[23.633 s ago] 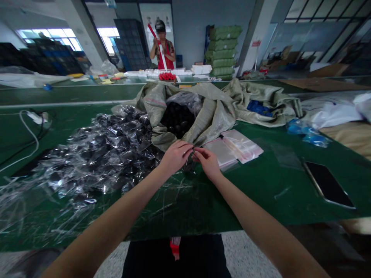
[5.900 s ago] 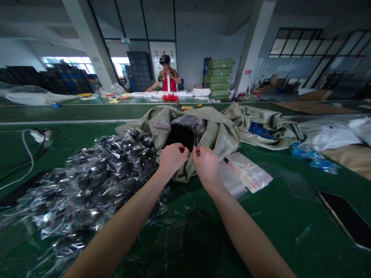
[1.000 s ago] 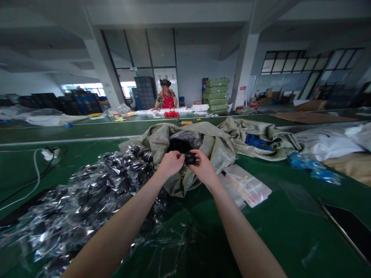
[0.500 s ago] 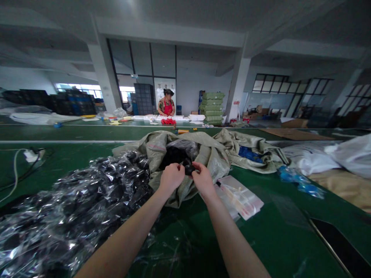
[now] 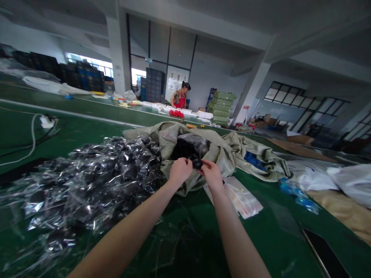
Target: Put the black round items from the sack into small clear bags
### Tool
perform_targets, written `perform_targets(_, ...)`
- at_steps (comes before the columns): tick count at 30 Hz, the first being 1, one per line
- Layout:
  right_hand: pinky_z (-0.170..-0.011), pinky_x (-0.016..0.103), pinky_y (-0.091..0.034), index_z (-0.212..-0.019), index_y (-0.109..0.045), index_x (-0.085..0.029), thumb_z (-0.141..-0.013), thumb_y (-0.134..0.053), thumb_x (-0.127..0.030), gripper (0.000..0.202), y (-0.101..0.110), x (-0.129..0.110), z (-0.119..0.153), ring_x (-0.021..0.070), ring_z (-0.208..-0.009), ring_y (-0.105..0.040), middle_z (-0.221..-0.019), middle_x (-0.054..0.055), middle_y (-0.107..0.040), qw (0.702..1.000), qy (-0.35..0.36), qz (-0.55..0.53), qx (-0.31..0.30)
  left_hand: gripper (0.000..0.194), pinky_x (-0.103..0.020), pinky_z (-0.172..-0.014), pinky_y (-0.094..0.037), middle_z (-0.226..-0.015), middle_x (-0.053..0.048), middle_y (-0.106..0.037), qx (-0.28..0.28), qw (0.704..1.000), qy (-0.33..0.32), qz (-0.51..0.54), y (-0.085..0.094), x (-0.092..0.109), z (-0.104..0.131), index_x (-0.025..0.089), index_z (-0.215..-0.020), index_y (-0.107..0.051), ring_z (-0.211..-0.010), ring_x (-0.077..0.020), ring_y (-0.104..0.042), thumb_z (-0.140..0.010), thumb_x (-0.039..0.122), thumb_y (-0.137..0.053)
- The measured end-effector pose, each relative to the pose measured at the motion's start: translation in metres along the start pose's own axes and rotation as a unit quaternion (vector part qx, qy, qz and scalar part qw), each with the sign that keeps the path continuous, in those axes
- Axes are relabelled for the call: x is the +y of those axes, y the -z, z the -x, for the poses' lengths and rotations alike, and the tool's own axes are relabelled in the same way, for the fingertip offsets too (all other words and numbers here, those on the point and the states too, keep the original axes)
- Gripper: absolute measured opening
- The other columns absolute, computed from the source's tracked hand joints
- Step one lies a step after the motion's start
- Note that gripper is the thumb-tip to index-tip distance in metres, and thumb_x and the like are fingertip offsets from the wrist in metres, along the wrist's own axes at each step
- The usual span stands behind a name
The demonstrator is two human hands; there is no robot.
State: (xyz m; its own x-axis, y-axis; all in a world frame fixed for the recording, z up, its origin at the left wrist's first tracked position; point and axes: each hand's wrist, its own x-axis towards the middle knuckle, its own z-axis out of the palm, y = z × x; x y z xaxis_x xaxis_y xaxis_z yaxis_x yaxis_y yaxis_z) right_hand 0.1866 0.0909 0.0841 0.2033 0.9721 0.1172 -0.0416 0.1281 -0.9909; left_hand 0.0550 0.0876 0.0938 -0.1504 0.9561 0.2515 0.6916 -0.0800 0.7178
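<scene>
A small dark round object (image 5: 197, 163) is held between my two hands, in front of the mouth of an open grey-green woven sack (image 5: 168, 139). My left hand (image 5: 182, 170) pinches its left side, and my right hand (image 5: 211, 173) has its fingertips on the right side. Dark contents show inside the sack. Left of my hands lies a large heap of dark items in clear plastic wrap (image 5: 116, 177). Flat clear bags (image 5: 243, 197) lie on the green table just right of my right forearm.
A second sack (image 5: 269, 164) with blue items stands to the right, beside blue wrapped pieces (image 5: 300, 197) and white bags (image 5: 307, 173). A phone (image 5: 324, 253) lies at the lower right, a power plug (image 5: 46, 122) at the left. A person (image 5: 180, 96) in a red apron stands across the table.
The view has tilted and shifted, so the scene looks slanted. My hands still hold the dark object together by the sack's mouth.
</scene>
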Motion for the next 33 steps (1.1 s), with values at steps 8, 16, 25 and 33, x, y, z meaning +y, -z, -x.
perform_targets(8,-0.073,0.037,-0.063,-0.093,-0.071,-0.018,-0.081,-0.052,-0.018,0.022,-0.007,-0.008,-0.003,0.0215,-0.074,-0.074,-0.082,0.007,-0.076,0.994,0.025,0.106,-0.018,0.037,-0.030,-0.077,-0.049,-0.088,-0.015,-0.075,0.002,0.999,0.020,0.044,0.008,-0.009,0.000,0.015,-0.084,-0.074,-0.086,-0.0253,-0.071,-0.090,0.031,-0.042)
perform_targets(16,-0.072,0.034,-0.057,-0.084,-0.074,-0.018,-0.082,-0.055,-0.024,0.019,-0.005,-0.020,-0.004,0.0223,-0.074,-0.072,-0.081,0.008,-0.075,0.934,0.120,0.335,-0.017,0.035,-0.032,-0.079,-0.050,-0.089,-0.016,-0.074,-0.018,1.000,0.016,0.009,0.016,-0.012,-0.003,0.015,-0.083,-0.074,-0.089,-0.0262,-0.070,-0.089,0.033,-0.043)
perform_targets(25,-0.080,0.031,-0.049,-0.089,-0.074,-0.015,-0.090,-0.049,-0.022,0.026,-0.013,-0.050,0.011,0.0234,-0.083,-0.069,-0.087,0.013,-0.075,0.789,0.259,0.554,0.053,0.036,-0.038,-0.080,-0.053,-0.096,-0.021,-0.073,-0.016,0.998,-0.001,-0.064,0.023,-0.001,0.004,0.012,-0.091,-0.073,-0.094,-0.0322,-0.070,-0.088,0.032,-0.042)
perform_targets(33,-0.084,0.033,-0.048,-0.086,-0.074,-0.016,-0.087,-0.051,-0.020,0.024,-0.007,-0.057,0.010,0.0239,-0.086,-0.069,-0.090,0.012,-0.075,0.796,0.243,0.554,0.014,0.039,-0.039,-0.080,-0.052,-0.099,-0.021,-0.073,-0.031,0.998,0.005,-0.062,0.024,0.006,0.009,0.012,-0.093,-0.073,-0.096,-0.0331,-0.070,-0.089,0.034,-0.041)
